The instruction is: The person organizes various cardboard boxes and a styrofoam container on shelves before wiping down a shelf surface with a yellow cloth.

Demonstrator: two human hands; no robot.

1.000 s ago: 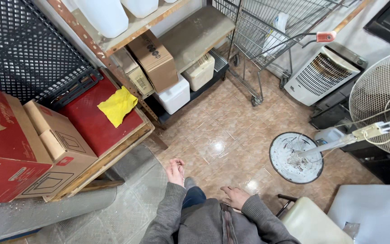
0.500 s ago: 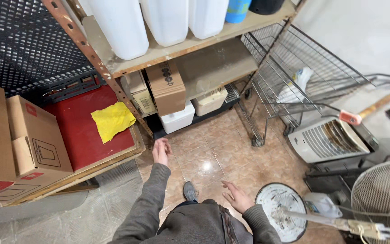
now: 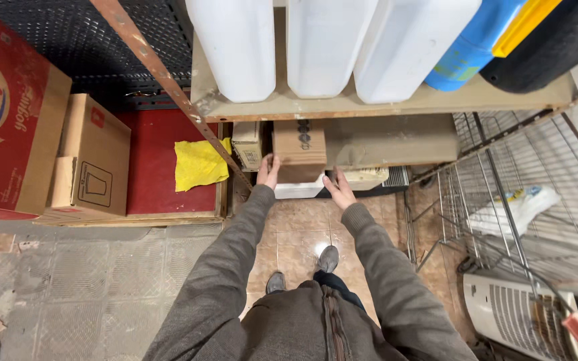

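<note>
1. While both arms reached forward, the left hand (image 3: 268, 171) lay open-fingered against the left side of a brown cardboard box (image 3: 300, 150) on the lower shelf (image 3: 396, 139)
2. Its partner, the right hand (image 3: 339, 189), hovered open just off the box's right corner
3. White jugs (image 3: 316, 47) stood on the shelf above

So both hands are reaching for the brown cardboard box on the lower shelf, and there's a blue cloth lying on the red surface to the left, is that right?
Not quite: the cloth is yellow, not blue, as the head view shows. The rest holds: the left hand and the right hand flank the brown cardboard box on the lower shelf, and the cloth lies on the red surface to the left.
</note>
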